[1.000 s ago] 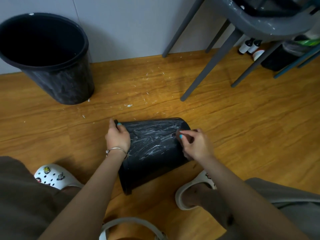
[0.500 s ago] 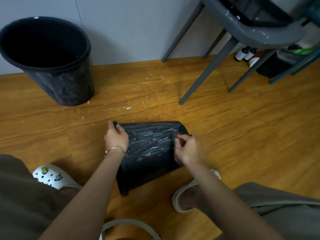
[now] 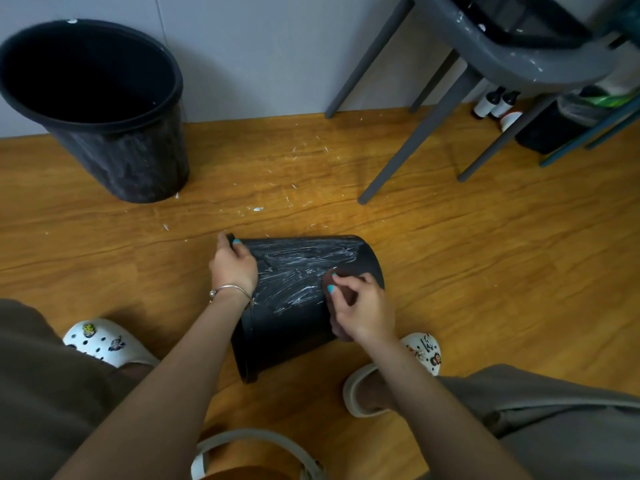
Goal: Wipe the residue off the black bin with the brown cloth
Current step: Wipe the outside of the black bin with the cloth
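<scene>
A black bin lies on its side on the wooden floor, between the person's 2 feet, with its open rim toward the left and near side and its closed base pointing away to the right. White smeared residue streaks across the upper side of the bin wall. The left hand grips the far end of the rim, thumb on the outside and fingers curled over the edge, with a thin bracelet on the wrist. The right hand pinches a bunched brown cloth between thumb and curled fingers and presses it against the bin wall at the right edge of the streaks. A white clog with small charms sits to the left of the bin and another clog sits to its right, just below the right wrist. A 2nd black bin stands upright against the wall at the far left, well apart from the first. Small white flecks lie scattered on the floor between the 2 bins. A grey chair stands at the upper right, with 2 small bottles behind its legs.
</scene>
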A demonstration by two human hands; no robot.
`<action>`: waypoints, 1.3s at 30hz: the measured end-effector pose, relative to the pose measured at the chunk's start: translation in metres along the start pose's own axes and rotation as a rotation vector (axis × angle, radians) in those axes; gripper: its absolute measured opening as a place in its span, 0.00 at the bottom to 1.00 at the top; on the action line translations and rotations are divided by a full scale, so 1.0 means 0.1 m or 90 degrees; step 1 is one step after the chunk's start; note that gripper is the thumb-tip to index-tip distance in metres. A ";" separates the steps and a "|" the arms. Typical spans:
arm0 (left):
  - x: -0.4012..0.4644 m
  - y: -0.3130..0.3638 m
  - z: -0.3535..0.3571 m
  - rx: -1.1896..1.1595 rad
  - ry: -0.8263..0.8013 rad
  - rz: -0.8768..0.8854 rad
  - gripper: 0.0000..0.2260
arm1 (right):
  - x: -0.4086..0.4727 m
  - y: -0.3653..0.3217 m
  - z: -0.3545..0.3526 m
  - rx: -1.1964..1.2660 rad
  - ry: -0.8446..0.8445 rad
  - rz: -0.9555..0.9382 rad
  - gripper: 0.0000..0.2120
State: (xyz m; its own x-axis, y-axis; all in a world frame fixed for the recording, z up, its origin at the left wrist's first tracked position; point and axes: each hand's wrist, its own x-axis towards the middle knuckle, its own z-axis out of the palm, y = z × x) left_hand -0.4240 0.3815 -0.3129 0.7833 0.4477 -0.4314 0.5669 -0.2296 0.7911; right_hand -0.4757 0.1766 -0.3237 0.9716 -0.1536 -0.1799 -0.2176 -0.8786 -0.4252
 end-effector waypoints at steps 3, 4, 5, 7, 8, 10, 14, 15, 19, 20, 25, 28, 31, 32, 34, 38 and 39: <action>-0.01 -0.01 0.03 -0.007 -0.008 -0.003 0.22 | 0.16 0.19 -0.13 0.051 0.036 0.105 0.09; -0.01 -0.02 0.04 -0.013 -0.007 -0.002 0.22 | 0.18 0.18 -0.15 0.075 0.073 0.168 0.09; -0.01 -0.02 0.05 -0.017 -0.004 -0.004 0.22 | 0.16 0.10 -0.13 0.081 0.098 0.215 0.10; 0.01 -0.02 0.05 -0.023 0.002 -0.010 0.21 | 0.01 -0.15 -0.03 0.054 0.097 0.210 0.13; 0.03 -0.01 0.04 -0.024 0.004 -0.009 0.21 | -0.12 -0.26 0.05 0.062 0.084 0.158 0.13; 0.06 0.01 0.03 -0.024 0.007 -0.007 0.20 | -0.32 -0.34 0.12 0.115 0.038 0.057 0.13; 0.09 0.01 0.06 -0.026 -0.003 -0.012 0.22 | -0.19 -0.19 -0.13 0.321 -0.062 0.139 0.06; 0.09 0.00 0.07 -0.027 -0.005 -0.010 0.22 | -0.14 -0.19 -0.25 0.447 -0.077 0.204 0.08; 0.13 -0.01 0.09 -0.016 0.000 -0.010 0.19 | -0.08 -0.14 -0.58 0.726 -0.074 0.274 0.18; 0.16 -0.02 0.09 -0.010 -0.002 -0.012 0.19 | -0.11 -0.15 -0.63 0.725 -0.068 0.279 0.21; 0.12 0.06 0.07 0.002 -0.064 -0.066 0.23 | -0.24 -0.25 -0.73 0.520 -0.077 0.241 0.28; 0.03 0.08 0.05 -0.004 -0.057 -0.063 0.22 | -0.24 -0.43 -0.82 0.535 -0.038 0.216 0.28; -0.04 0.06 -0.02 0.004 -0.039 -0.028 0.16 | -0.26 -0.58 -0.93 0.576 0.024 0.206 0.28; -0.07 0.04 -0.07 -0.003 -0.040 -0.027 0.16 | -0.27 -0.62 -0.97 0.597 0.039 0.205 0.28; -0.13 -0.01 -0.17 0.000 -0.053 -0.028 0.15 | -0.32 -0.69 -1.07 0.635 0.061 0.200 0.26; -0.14 -0.08 -0.30 0.074 -0.074 0.020 0.12 | -0.42 -0.80 -1.23 0.720 0.081 0.214 0.22; -0.14 -0.08 -0.32 0.090 -0.072 0.029 0.13 | -0.43 -0.83 -1.23 0.738 0.076 0.220 0.21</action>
State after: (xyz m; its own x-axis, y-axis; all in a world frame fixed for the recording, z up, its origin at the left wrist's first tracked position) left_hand -0.4481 0.4047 -0.2994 0.8282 0.3356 -0.4489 0.5541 -0.3704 0.7455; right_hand -0.4886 0.2002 -0.1713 0.8352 -0.3943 -0.3835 -0.3610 0.1331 -0.9230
